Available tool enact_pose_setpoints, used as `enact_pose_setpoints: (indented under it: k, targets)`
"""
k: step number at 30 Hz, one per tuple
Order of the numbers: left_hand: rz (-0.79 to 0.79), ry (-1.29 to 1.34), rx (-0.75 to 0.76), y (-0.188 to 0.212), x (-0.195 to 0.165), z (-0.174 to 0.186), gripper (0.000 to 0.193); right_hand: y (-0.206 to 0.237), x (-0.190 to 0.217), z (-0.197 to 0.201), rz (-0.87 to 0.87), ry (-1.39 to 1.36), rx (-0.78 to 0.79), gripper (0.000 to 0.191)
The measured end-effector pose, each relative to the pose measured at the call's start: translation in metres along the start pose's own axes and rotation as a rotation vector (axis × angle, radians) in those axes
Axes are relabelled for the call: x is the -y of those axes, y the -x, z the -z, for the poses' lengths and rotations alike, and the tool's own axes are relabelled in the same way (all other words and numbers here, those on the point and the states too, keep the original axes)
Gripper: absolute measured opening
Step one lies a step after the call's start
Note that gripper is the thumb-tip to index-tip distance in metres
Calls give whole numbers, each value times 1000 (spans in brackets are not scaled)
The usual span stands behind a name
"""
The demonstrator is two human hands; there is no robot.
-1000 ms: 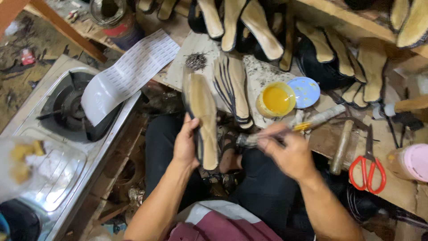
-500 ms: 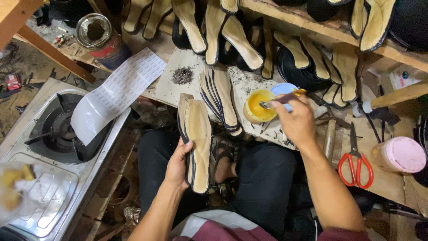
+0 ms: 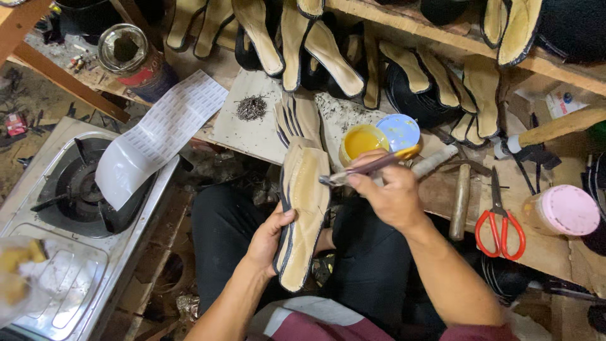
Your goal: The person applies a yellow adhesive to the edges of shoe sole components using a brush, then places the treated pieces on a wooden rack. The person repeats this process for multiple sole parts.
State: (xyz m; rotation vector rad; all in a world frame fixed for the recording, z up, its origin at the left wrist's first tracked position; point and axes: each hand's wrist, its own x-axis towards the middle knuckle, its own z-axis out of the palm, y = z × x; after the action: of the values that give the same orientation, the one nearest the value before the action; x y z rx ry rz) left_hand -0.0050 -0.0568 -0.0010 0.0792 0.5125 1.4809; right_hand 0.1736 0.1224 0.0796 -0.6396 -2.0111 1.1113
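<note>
Cluttered bench; left hand (image 3: 268,237) grips tan sole (image 3: 302,215), right hand (image 3: 388,192) pinches brush (image 3: 369,167) nr yellow glue tub (image 3: 361,141).

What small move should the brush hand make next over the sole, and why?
Probably lower the brush tip onto the upper part of the shoe sole and stroke along it. The right hand holds the brush just above the sole, its tip at the sole's edge, with the open pot of yellow glue right behind. The left hand grips the sole from the side, face up.
</note>
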Motion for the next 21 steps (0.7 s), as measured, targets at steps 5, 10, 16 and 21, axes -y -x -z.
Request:
enact_pose_setpoints:
  k: [5,10,16,21]
  targets:
    - [38,-53,47,8,-4,-6,67,-15,19,-10,324,267,-112,17]
    - [9,-56,82,9,-8,-8,70,-17,9,-4,257,139,-5,16]
    - [-63,-29,62,-1,-6,-9,69,4,-2,-10,-29,35,197,15]
    - [-64,-34,36,-6,-2,-10,65,22,13,-12,39,86,442,15]
